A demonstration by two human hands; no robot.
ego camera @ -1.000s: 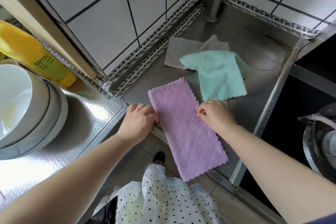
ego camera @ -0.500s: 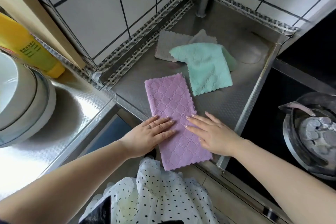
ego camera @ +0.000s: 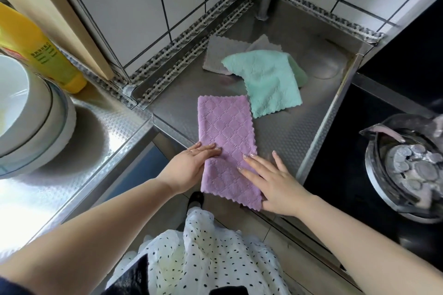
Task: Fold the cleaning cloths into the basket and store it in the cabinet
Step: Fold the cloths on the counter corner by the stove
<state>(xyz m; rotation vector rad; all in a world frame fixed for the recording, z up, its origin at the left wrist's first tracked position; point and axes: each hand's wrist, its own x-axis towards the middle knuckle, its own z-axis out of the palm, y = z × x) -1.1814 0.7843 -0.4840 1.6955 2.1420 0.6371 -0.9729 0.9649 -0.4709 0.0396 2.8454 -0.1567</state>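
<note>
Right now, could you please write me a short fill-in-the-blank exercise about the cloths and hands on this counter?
1. Both hands, left hand and right hand, lie flat on the ____ cloth.
2. The mint green cloth partly covers a ____ cloth.
3. The yellow bottle stands behind the stacked white ____.

Missing words: purple; grey; bowls

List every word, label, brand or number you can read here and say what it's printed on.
Yellow bottle: several lines of small green print on its side, too blurred to read.
Yellow bottle, red patch near its lower left edge: any print there cannot be made out.
Purple cloth, green cloth, grey cloth, bowls: no text visible.
Nothing in this view can be quoted with confidence.
</note>
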